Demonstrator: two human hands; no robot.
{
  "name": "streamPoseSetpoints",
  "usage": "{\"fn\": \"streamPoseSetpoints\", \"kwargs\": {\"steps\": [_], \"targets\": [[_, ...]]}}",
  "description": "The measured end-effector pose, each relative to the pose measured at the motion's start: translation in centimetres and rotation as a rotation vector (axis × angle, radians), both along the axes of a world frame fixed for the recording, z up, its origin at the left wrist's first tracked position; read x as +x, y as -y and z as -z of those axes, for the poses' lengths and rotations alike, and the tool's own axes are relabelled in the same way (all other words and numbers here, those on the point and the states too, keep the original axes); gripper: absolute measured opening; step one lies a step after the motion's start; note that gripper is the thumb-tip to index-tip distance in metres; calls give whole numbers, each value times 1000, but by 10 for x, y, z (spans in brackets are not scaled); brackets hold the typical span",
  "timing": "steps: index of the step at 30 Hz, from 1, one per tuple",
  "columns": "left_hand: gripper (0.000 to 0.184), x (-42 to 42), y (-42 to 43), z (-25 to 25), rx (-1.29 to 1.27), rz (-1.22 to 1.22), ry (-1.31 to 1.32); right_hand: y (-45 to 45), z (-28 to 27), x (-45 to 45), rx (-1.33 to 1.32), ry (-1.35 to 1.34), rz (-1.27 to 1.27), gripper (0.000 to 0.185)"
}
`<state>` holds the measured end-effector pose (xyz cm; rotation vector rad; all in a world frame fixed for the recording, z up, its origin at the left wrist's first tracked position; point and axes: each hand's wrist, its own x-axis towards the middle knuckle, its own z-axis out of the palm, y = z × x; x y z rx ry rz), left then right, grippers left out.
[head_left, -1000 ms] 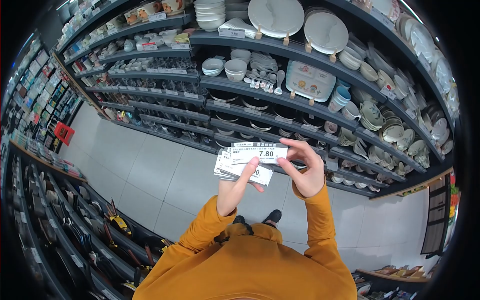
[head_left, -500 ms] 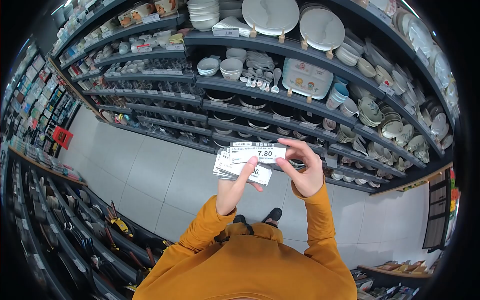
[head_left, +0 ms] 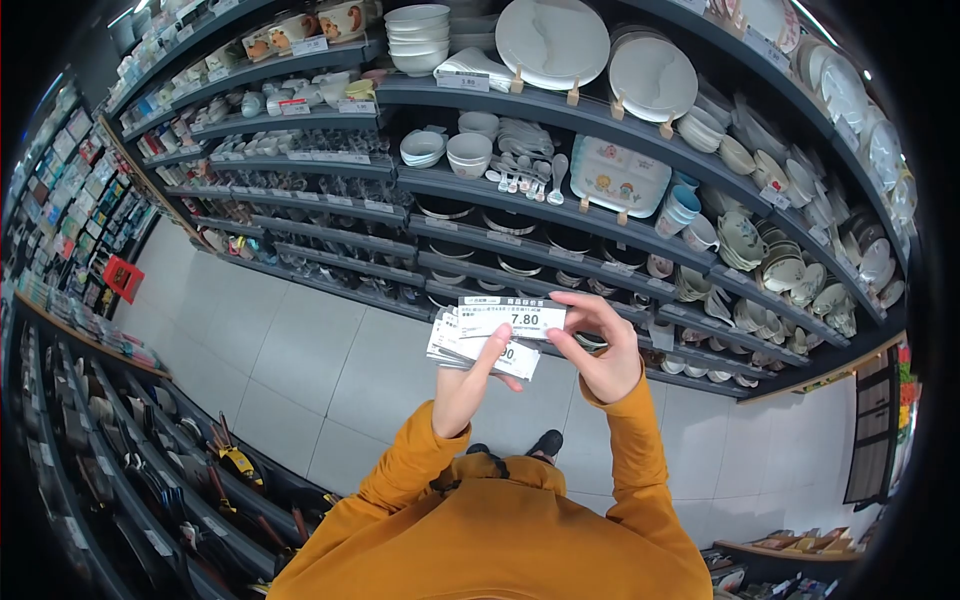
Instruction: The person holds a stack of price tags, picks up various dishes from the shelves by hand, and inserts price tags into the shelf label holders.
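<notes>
My left hand (head_left: pixel 462 398) clamps the fanned price tags (head_left: pixel 516 363), thumb over the top tag (head_left: pixel 528 320), whose three o'clock end my right hand (head_left: pixel 612 368) pinches between thumb and finger.

- Upper dark shelf (head_left: pixel 440 98): round white plates (head_left: pixel 552 42) propped up, stacked bowls (head_left: pixel 417 40).
- Lower dark shelf (head_left: pixel 430 181): small bowls (head_left: pixel 469 155), spoons (head_left: pixel 557 180), upright patterned tray (head_left: pixel 620 176).
- Tiled floor (head_left: pixel 370 350): dark shoes (head_left: pixel 547 443).

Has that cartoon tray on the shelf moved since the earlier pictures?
No. Judged against the shelf, the cartoon tray hasn't shifted: it still stands between the spoons and blue cups.
</notes>
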<state>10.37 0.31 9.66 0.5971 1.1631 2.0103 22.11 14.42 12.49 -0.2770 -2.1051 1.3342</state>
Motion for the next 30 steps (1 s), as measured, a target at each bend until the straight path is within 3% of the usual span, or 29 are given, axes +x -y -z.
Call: {"fn": "streamPoseSetpoints", "kwargs": {"steps": [18,30], "targets": [[23,-7,-27,13,-74,202,-48,-11,2,18,75,41,113,37],[41,15,-67,15,-64,490,-53,-30,15,62,0,69,268,32]]}}
